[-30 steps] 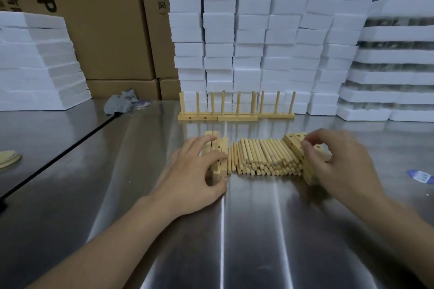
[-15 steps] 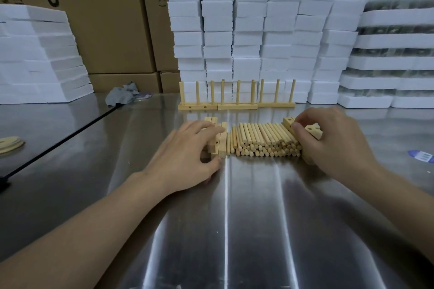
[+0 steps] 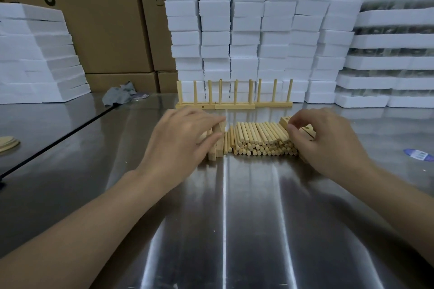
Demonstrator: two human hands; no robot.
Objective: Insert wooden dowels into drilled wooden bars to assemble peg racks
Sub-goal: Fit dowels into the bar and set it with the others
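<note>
Wooden dowels (loosely piled) separate left hand and right hand, each gripping bars.

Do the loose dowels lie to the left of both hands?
No, the dowel pile lies between the left hand and the right hand.

Desk: brushed steel, streaked with pale glare from overhead light. Left of the left grip, a dark seam cuts diagonally between two steel tops. Beyond both grips, at the desk's far edge: a wall of stacked white foam blocks, top out of frame. Beyond and left of the left grip: brown cartons with black print, a leaning stack of foam sheets, a crumpled grey rag. Beyond the right grip: layered foam trays. Right of it, a blue-white label lies flat on the steel.
</note>
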